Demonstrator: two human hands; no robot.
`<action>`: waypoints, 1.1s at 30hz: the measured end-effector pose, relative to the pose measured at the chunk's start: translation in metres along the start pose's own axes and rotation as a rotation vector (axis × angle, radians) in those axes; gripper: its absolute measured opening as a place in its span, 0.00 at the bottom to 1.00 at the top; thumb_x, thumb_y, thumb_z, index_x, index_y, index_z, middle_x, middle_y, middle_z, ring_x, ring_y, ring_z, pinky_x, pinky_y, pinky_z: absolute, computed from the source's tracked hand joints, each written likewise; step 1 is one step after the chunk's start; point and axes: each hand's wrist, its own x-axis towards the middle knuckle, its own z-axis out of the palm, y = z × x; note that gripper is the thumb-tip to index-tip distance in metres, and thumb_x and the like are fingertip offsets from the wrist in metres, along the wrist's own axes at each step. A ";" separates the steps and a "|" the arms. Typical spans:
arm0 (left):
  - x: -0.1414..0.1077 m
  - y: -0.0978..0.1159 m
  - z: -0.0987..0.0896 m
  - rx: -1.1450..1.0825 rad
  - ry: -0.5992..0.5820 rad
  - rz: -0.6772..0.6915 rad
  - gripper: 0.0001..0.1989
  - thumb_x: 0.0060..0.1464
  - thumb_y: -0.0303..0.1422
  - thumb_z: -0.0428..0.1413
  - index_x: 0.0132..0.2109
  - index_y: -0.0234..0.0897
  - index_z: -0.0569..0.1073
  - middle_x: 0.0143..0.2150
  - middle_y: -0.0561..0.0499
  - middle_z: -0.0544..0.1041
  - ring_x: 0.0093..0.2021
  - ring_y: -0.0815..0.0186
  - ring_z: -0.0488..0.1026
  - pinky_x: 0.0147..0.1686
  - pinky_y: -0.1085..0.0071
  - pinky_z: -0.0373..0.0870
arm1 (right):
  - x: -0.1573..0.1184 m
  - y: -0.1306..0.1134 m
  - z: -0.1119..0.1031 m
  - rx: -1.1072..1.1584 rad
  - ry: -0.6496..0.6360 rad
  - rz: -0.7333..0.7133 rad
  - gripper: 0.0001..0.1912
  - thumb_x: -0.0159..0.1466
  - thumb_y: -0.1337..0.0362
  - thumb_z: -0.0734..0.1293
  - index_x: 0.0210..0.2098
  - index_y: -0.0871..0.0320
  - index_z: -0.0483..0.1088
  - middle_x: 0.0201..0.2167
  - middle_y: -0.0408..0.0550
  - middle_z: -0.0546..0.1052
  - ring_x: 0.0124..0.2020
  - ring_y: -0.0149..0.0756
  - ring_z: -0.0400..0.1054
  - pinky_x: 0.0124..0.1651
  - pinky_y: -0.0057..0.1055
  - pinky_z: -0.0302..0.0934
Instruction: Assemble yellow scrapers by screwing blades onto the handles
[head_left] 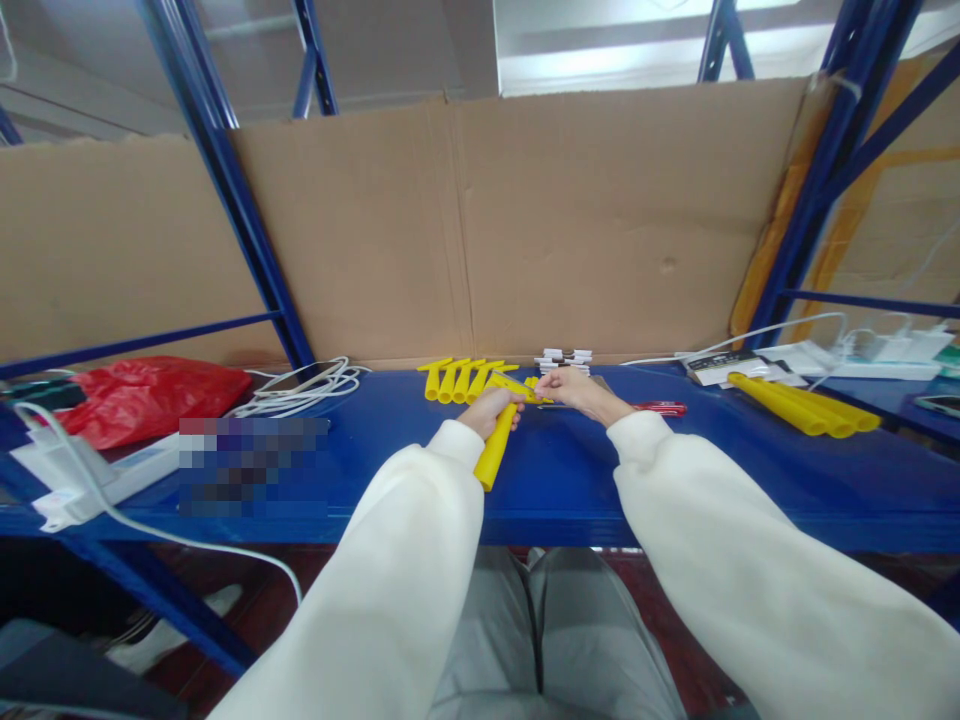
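My left hand [495, 408] is wrapped round a yellow tube [496, 450], whose wide end points down toward the table's front edge. A flat yellow part shows at the tube's upper end, between my hands. My right hand [568, 388] is closed, its fingertips pinched at the right end of that flat part; what they hold is too small to name. Several yellow pieces [459, 382] with wide round ends stand in a row just behind and left of my left hand. Black and white binder clips [564, 361] lie behind my right hand. A red-handled screwdriver [661, 408] is to its right.
On the blue table [405, 465], a red plastic bag [161, 395], a coiled white cable [304, 390] and a white power strip [142, 480] are at left. Yellow tubes [802, 405] and packets [724, 366] lie at right. A cardboard wall [585, 230] stands behind.
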 end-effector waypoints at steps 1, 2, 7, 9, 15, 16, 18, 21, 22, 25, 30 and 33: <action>0.001 -0.001 0.000 -0.001 -0.008 0.000 0.11 0.58 0.23 0.53 0.27 0.35 0.66 0.17 0.57 0.64 0.13 0.76 0.58 0.15 0.79 0.55 | 0.000 0.000 0.001 0.011 -0.005 0.006 0.06 0.46 0.67 0.74 0.20 0.58 0.72 0.22 0.43 0.77 0.29 0.33 0.71 0.42 0.32 0.67; 0.001 -0.001 0.000 -0.003 -0.017 0.001 0.11 0.58 0.23 0.53 0.27 0.35 0.66 0.17 0.57 0.64 0.13 0.76 0.58 0.15 0.79 0.55 | -0.001 0.000 0.002 0.016 -0.004 0.013 0.07 0.46 0.67 0.74 0.20 0.58 0.72 0.22 0.43 0.77 0.29 0.33 0.71 0.42 0.32 0.67; 0.000 -0.001 0.001 -0.009 -0.040 0.011 0.11 0.59 0.22 0.52 0.27 0.34 0.66 0.18 0.57 0.64 0.13 0.76 0.58 0.15 0.79 0.55 | 0.000 0.000 0.003 -0.010 0.021 0.036 0.07 0.48 0.66 0.75 0.19 0.58 0.73 0.23 0.44 0.77 0.30 0.33 0.71 0.43 0.31 0.67; -0.001 0.000 0.001 -0.012 -0.040 0.011 0.12 0.59 0.22 0.52 0.27 0.34 0.66 0.18 0.57 0.64 0.13 0.76 0.58 0.15 0.79 0.55 | 0.000 0.000 0.003 -0.031 0.029 0.040 0.07 0.49 0.65 0.75 0.20 0.59 0.73 0.24 0.44 0.78 0.31 0.33 0.71 0.42 0.31 0.67; -0.001 -0.001 0.002 -0.060 -0.056 0.017 0.13 0.57 0.23 0.56 0.25 0.35 0.65 0.17 0.57 0.64 0.13 0.76 0.57 0.14 0.79 0.54 | -0.001 -0.001 0.005 -0.103 0.078 0.055 0.08 0.50 0.63 0.75 0.21 0.59 0.74 0.25 0.44 0.78 0.31 0.33 0.72 0.43 0.31 0.67; -0.001 -0.001 0.002 -0.066 -0.060 0.015 0.13 0.57 0.23 0.56 0.25 0.35 0.65 0.17 0.57 0.64 0.13 0.76 0.57 0.14 0.79 0.54 | -0.001 -0.002 0.005 -0.109 0.087 0.052 0.08 0.50 0.63 0.75 0.22 0.59 0.74 0.25 0.44 0.78 0.32 0.34 0.72 0.43 0.31 0.67; -0.002 -0.001 0.002 -0.072 -0.068 0.008 0.13 0.57 0.23 0.55 0.25 0.35 0.65 0.17 0.57 0.64 0.13 0.76 0.57 0.14 0.80 0.55 | -0.001 -0.002 0.005 -0.119 0.099 0.047 0.09 0.49 0.62 0.76 0.22 0.59 0.74 0.26 0.45 0.79 0.32 0.34 0.72 0.43 0.32 0.67; -0.005 0.001 0.003 -0.070 -0.066 -0.004 0.13 0.59 0.22 0.52 0.26 0.36 0.65 0.16 0.57 0.64 0.12 0.76 0.57 0.14 0.80 0.54 | -0.002 -0.004 0.005 -0.119 0.105 0.059 0.10 0.49 0.62 0.76 0.21 0.59 0.73 0.26 0.45 0.78 0.33 0.35 0.72 0.44 0.32 0.67; -0.006 0.002 0.003 -0.068 -0.060 -0.008 0.13 0.59 0.22 0.51 0.26 0.36 0.65 0.15 0.57 0.64 0.12 0.76 0.57 0.14 0.80 0.54 | -0.002 -0.004 0.005 -0.114 0.100 0.066 0.10 0.48 0.62 0.76 0.21 0.59 0.73 0.26 0.45 0.78 0.33 0.35 0.72 0.45 0.33 0.67; -0.008 0.003 0.004 -0.060 -0.045 -0.012 0.13 0.59 0.22 0.50 0.26 0.36 0.65 0.15 0.57 0.63 0.12 0.76 0.56 0.14 0.80 0.53 | -0.004 -0.006 0.006 -0.095 0.077 0.080 0.10 0.48 0.62 0.76 0.21 0.59 0.72 0.25 0.44 0.77 0.33 0.34 0.71 0.46 0.33 0.66; -0.007 0.002 0.004 -0.057 -0.051 0.027 0.13 0.59 0.21 0.50 0.27 0.35 0.66 0.15 0.57 0.63 0.12 0.76 0.56 0.14 0.79 0.54 | -0.004 -0.005 0.008 -0.063 0.134 0.088 0.09 0.51 0.66 0.75 0.24 0.58 0.70 0.27 0.43 0.76 0.31 0.30 0.69 0.45 0.30 0.66; -0.006 0.001 0.004 -0.083 -0.065 0.075 0.12 0.58 0.20 0.49 0.27 0.35 0.66 0.16 0.57 0.63 0.12 0.76 0.57 0.14 0.79 0.54 | -0.004 -0.005 0.006 -0.101 0.145 0.057 0.10 0.51 0.65 0.75 0.28 0.58 0.70 0.30 0.45 0.77 0.32 0.31 0.70 0.43 0.29 0.66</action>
